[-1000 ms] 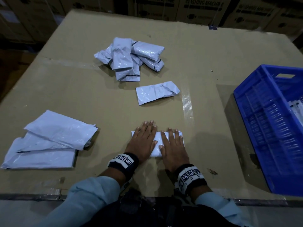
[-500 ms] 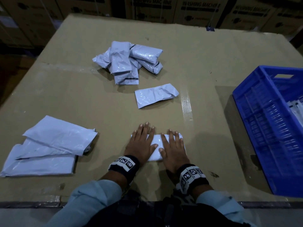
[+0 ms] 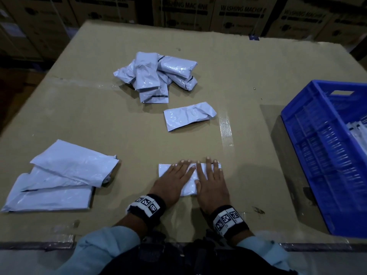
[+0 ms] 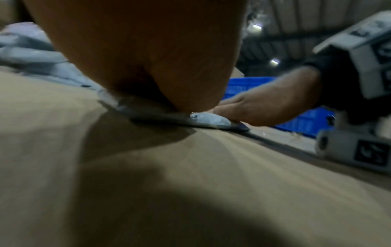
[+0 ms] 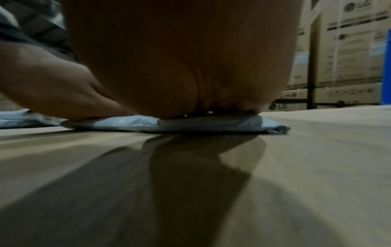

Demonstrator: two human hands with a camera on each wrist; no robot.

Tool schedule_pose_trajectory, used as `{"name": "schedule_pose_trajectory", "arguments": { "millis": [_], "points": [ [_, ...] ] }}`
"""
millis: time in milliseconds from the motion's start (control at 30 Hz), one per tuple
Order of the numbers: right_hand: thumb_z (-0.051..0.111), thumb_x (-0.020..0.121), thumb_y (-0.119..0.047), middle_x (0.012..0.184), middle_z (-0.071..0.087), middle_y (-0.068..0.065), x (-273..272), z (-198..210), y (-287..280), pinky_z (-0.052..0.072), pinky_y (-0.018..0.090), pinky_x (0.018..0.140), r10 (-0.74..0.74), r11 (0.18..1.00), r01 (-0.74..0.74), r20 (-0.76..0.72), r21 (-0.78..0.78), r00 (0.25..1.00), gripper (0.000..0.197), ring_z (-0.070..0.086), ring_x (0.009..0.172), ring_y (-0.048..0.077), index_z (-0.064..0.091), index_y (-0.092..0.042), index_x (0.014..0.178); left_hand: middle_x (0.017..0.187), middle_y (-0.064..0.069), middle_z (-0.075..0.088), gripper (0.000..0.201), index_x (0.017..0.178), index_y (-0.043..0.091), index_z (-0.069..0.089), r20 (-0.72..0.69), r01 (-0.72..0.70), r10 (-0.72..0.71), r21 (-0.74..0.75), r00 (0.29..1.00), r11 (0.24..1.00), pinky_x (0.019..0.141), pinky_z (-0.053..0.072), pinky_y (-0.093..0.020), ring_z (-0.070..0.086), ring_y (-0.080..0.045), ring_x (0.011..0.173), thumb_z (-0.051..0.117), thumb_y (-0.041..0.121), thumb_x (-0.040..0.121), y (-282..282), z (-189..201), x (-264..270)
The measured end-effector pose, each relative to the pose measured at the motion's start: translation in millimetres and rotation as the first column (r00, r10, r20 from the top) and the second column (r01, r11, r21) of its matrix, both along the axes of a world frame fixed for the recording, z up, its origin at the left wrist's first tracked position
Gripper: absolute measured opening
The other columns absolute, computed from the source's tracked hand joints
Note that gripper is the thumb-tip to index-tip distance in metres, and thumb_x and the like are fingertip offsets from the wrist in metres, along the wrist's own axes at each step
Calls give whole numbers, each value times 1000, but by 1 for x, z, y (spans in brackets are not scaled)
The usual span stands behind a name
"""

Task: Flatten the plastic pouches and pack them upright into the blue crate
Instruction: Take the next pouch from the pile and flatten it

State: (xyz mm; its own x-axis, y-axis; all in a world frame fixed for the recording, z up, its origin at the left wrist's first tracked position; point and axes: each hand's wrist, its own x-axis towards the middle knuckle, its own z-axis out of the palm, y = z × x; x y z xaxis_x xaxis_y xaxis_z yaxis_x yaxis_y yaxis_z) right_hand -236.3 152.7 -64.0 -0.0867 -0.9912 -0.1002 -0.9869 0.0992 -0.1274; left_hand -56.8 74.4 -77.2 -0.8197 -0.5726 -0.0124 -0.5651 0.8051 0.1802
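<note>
Behind, LG-marked cartons (image 5: 349, 50), right-wrist only; overhead, hands (image 3: 190, 181) flat on pouch (image 3: 189, 187).

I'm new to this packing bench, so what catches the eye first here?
Both hands, left hand and right hand, press flat on a white pouch at the near edge. A blue crate stands at the right, and a heap of pouches lies farther back.

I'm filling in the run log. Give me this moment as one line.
step: flattening | left hand, right hand: flat, pressing pouch onto table | blue crate: right, partly filled | heap: waiting
</note>
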Motion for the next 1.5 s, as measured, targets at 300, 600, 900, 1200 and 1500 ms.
{"name": "schedule_pose_trajectory", "arguments": {
  "millis": [300,600,900,1200,1500],
  "points": [
    [13,96,-54,170,2,13,-9,0,-1,13,53,125,-87,992,79,87,98,992,76,5,157,31,16,-18,163,165,-8,32,72,157,15,38,103,-253,249,27,963,967,114,38,-55,37,-29,149,22,57,101,-5,7,28],
    [7,95,-68,170,-13,12,-26,5,1,1,54,125,-221,963,207,66,174,973,88,-9,155,38,-4,-14,162,169,-18,4,94,161,3,10,212,-438,457,-132,864,889,119,-14,-65,6,-34,157,25,71,98,13,22,33],
    [3,90,-67,171,-7,1,-28,13,15,4,59,123,-99,977,92,25,192,995,85,-3,155,41,2,-23,164,170,1,17,75,163,35,14,239,-378,365,8,900,926,117,15,-66,22,-28,154,19,37,88,36,29,10],
    [40,98,-65,167,17,11,-38,35,20,-3,55,124,-38,978,58,-101,200,994,88,3,154,40,19,-7,160,171,5,-7,66,163,35,5,337,-629,560,144,757,764,121,2,-60,3,-31,156,27,56,104,44,40,0],
    [82,67,-65,124,51,8,-92,58,60,45,41,96,-192,970,162,168,179,967,82,51,116,30,49,-18,127,135,-13,58,98,153,24,41,-109,-658,811,527,575,538,101,47,-51,55,-37,124,88,37,68,53,49,-53]
  ]
}}
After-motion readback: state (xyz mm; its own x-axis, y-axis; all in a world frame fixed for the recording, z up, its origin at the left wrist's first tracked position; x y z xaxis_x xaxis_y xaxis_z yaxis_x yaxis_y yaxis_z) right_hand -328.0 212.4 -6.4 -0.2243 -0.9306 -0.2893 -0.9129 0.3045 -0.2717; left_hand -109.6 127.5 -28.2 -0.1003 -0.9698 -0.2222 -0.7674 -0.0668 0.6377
